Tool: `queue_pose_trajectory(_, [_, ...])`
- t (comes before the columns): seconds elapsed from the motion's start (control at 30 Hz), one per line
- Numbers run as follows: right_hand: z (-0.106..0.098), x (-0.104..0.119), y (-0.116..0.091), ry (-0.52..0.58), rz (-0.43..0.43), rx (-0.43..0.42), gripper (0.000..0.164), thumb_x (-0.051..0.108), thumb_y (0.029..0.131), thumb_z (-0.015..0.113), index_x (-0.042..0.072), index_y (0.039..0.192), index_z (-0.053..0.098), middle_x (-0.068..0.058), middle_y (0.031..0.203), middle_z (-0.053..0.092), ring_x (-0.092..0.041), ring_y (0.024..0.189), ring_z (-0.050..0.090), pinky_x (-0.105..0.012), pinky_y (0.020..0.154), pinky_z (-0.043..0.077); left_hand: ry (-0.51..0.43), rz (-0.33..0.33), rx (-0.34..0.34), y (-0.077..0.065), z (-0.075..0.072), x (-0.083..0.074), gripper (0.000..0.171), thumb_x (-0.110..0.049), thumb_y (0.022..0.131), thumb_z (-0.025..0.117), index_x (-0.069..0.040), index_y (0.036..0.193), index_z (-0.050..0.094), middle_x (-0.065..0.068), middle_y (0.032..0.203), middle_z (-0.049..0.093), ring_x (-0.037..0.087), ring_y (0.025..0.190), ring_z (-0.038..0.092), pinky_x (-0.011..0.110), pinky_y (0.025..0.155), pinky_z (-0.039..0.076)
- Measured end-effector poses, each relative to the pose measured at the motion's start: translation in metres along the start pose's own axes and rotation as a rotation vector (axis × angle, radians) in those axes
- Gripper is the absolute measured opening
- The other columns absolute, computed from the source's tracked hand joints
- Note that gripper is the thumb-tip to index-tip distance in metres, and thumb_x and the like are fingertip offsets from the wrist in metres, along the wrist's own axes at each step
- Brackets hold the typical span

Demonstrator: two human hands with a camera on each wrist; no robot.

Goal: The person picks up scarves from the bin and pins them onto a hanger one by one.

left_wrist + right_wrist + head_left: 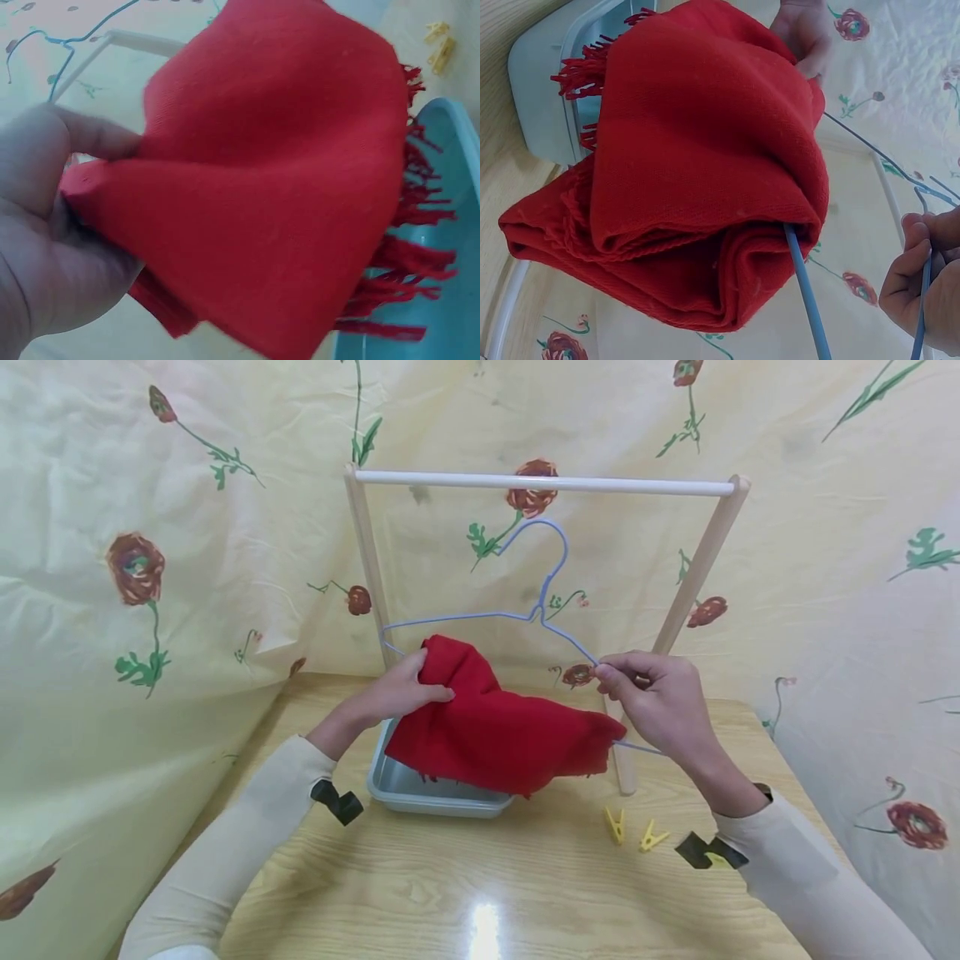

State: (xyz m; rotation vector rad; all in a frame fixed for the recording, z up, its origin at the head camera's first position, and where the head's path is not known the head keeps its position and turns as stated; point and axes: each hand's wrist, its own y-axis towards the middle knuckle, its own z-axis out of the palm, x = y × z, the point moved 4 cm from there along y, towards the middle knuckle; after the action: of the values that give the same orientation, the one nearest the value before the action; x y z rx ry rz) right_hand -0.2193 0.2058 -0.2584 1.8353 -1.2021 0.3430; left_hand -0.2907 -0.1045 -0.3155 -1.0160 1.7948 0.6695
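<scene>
A red fringed scarf [502, 731] lies folded over the bottom bar of a blue wire hanger [545, 589]. My left hand [401, 687] grips the scarf near the hanger's left end, thumb in front of the cloth. In the left wrist view, the scarf's fringe [420, 259] dangles beside the tub. With thumb and fingers, my right hand [660, 702] pinches the hanger's right sloping arm. The right wrist view shows the bar coming out of the folded scarf [705, 135]. Both the hook and the upper wires are bare.
Beneath the scarf, a light blue-grey tub [442, 806] stands on the wooden table [360, 885]. Two yellow clothespins [615, 825] lie to its right. Behind the hanger rises a wooden rack with a white rail [450, 481]. Flowered cloth [247, 535] surrounds the table.
</scene>
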Motion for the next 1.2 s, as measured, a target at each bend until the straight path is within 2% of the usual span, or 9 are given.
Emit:
queue_pose_trajectory(0.1, [0.000, 0.001, 0.001, -0.001, -0.004, -0.001, 0.012, 0.007, 0.096, 0.071, -0.001, 0.102, 0.078, -0.015, 0.084, 0.075, -0.004, 0.068, 0.065, -0.017, 0.053, 0.047, 0.017, -0.006, 0.021, -0.003, -0.004, -0.004, 0.037, -0.006, 0.094, 0.058, -0.003, 0.128, 0.044, 0.015, 0.118, 0.059, 0.030, 0.106, 0.061, 0.039, 0.088, 0.055])
queue_pose_trajectory(0.17, [-0.001, 0.001, 0.001, 0.001, -0.010, 0.000, 0.011, 0.006, 0.095, 0.072, -0.001, 0.102, 0.078, -0.015, 0.083, 0.074, -0.003, 0.068, 0.064, -0.016, 0.054, 0.048, 0.034, 0.009, 0.008, -0.005, -0.007, -0.007, 0.034, -0.004, 0.095, 0.056, -0.001, 0.127, 0.046, 0.016, 0.117, 0.059, 0.030, 0.105, 0.061, 0.039, 0.088, 0.054])
queue_pose_trajectory(0.43, [-0.006, 0.011, 0.006, -0.005, -0.054, -0.025, 0.010, 0.004, 0.093, 0.074, -0.002, 0.100, 0.078, -0.016, 0.081, 0.074, 0.000, 0.066, 0.064, -0.014, 0.057, 0.049, 0.109, 0.085, -0.150, -0.008, -0.020, -0.019, 0.028, 0.003, 0.097, 0.064, 0.002, 0.124, 0.057, 0.016, 0.114, 0.066, 0.030, 0.100, 0.065, 0.038, 0.084, 0.058])
queue_pose_trajectory(0.53, [-0.008, 0.014, 0.007, -0.014, -0.060, -0.029, 0.010, 0.005, 0.093, 0.074, 0.000, 0.100, 0.079, -0.015, 0.081, 0.074, 0.000, 0.067, 0.063, -0.015, 0.056, 0.047, 0.168, 0.097, -0.178, -0.011, -0.022, -0.022, 0.032, 0.000, 0.097, 0.067, -0.001, 0.127, 0.057, 0.014, 0.116, 0.066, 0.029, 0.100, 0.066, 0.039, 0.083, 0.060])
queue_pose_trajectory(0.7, [-0.010, 0.017, 0.009, -0.020, -0.066, -0.031, 0.011, 0.005, 0.094, 0.074, 0.001, 0.103, 0.079, -0.014, 0.082, 0.074, -0.001, 0.067, 0.063, -0.016, 0.054, 0.045, 0.360, 0.146, -0.234, -0.014, -0.024, -0.026, 0.035, -0.009, 0.095, 0.073, -0.005, 0.127, 0.059, 0.010, 0.112, 0.067, 0.026, 0.096, 0.066, 0.039, 0.081, 0.060])
queue_pose_trajectory(0.77, [-0.011, 0.017, 0.009, -0.018, -0.072, -0.033, 0.012, 0.004, 0.094, 0.073, 0.001, 0.104, 0.079, -0.014, 0.083, 0.074, 0.000, 0.067, 0.063, -0.016, 0.054, 0.045, 0.393, 0.148, -0.261, -0.015, -0.025, -0.027, 0.036, -0.011, 0.093, 0.076, -0.005, 0.126, 0.061, 0.010, 0.111, 0.068, 0.026, 0.094, 0.067, 0.039, 0.080, 0.061])
queue_pose_trajectory(0.87, [-0.011, 0.017, 0.010, -0.016, -0.074, -0.032, 0.012, 0.004, 0.094, 0.073, 0.001, 0.104, 0.079, -0.014, 0.084, 0.074, 0.000, 0.068, 0.063, -0.015, 0.054, 0.046, 0.395, 0.125, -0.289, -0.017, -0.026, -0.026, 0.040, -0.012, 0.090, 0.079, -0.005, 0.125, 0.061, 0.011, 0.110, 0.070, 0.027, 0.093, 0.069, 0.039, 0.078, 0.062])
queue_pose_trajectory(1.0, [-0.011, 0.015, 0.012, -0.013, -0.071, -0.029, 0.012, 0.004, 0.094, 0.073, 0.001, 0.104, 0.079, -0.014, 0.084, 0.074, -0.003, 0.068, 0.064, -0.015, 0.056, 0.047, 0.419, 0.105, -0.303, -0.019, -0.026, -0.023, 0.042, -0.015, 0.089, 0.081, -0.005, 0.125, 0.061, 0.009, 0.109, 0.070, 0.026, 0.091, 0.070, 0.038, 0.077, 0.062])
queue_pose_trajectory(1.2, [-0.008, 0.011, 0.013, 0.005, -0.095, -0.007, 0.012, 0.000, 0.093, 0.072, 0.001, 0.103, 0.079, -0.013, 0.083, 0.073, -0.003, 0.067, 0.064, -0.013, 0.059, 0.050, 0.548, 0.132, -0.332, -0.021, -0.025, -0.020, 0.032, -0.016, 0.089, 0.081, -0.005, 0.114, 0.065, 0.010, 0.102, 0.068, 0.025, 0.088, 0.068, 0.037, 0.075, 0.060])
